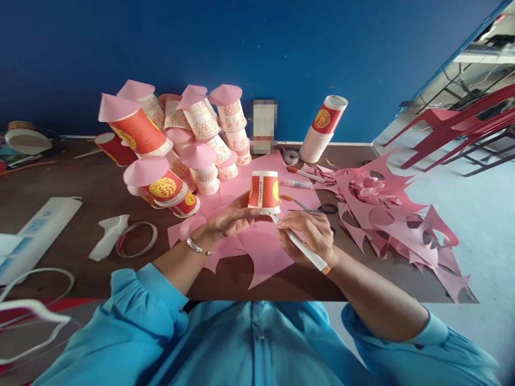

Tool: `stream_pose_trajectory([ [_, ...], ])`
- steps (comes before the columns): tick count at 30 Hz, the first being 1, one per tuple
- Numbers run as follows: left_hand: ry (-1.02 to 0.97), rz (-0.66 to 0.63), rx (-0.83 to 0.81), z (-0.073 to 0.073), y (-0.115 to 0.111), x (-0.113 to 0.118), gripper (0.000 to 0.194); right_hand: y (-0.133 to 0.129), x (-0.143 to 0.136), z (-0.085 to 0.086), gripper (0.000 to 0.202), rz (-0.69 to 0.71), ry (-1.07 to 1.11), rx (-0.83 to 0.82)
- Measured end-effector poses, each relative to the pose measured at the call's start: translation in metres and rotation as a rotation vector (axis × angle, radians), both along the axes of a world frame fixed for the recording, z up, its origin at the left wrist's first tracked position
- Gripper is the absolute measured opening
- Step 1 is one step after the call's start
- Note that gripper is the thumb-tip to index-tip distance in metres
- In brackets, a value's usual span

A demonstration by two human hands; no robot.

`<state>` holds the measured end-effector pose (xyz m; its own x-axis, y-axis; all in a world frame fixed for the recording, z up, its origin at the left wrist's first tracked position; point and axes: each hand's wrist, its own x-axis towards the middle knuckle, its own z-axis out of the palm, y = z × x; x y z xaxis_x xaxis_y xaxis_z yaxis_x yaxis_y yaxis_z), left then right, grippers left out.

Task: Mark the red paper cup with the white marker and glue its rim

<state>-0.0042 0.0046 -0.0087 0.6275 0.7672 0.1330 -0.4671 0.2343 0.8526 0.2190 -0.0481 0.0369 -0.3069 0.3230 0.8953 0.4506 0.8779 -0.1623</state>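
Note:
A red and white paper cup [264, 190] with yellow emblems is upside down, its rim low, in front of me. My left hand [235, 216] is closed on its lower left side. My right hand [308, 236] holds a white pen-like tool [308, 251] with an orange end; its tip touches or nearly touches the cup's rim. What the tip does there is too small to tell. Pink paper [263, 257] lies under both hands. To the left stand several decorated cups [207, 120] stacked in towers with pink cone tops.
Pink paper scraps [374, 203] lie at the right, beside black-handled scissors [328, 208]. A tall cup stack [317, 142] and a tape roll [291, 156] stand near the blue wall. At the left are a tape ring [137, 239] and a white power strip [44, 230].

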Motion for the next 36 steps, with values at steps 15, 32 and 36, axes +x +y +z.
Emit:
stream_pose_trajectory([
  [15, 0.052, 0.042, 0.020, 0.012, -0.005, 0.002, 0.046, 0.001, 0.001, 0.001, 0.019, -0.015, 0.017, -0.017],
  [32, 0.107, 0.015, -0.087, 0.004, -0.005, -0.004, 0.043, 0.001, 0.002, -0.001, 0.017, -0.044, -0.015, -0.030],
  [36, 0.097, 0.012, -0.250, 0.008, -0.006, -0.003, 0.046, 0.001, 0.002, 0.000, 0.018, -0.047, -0.018, -0.027],
])
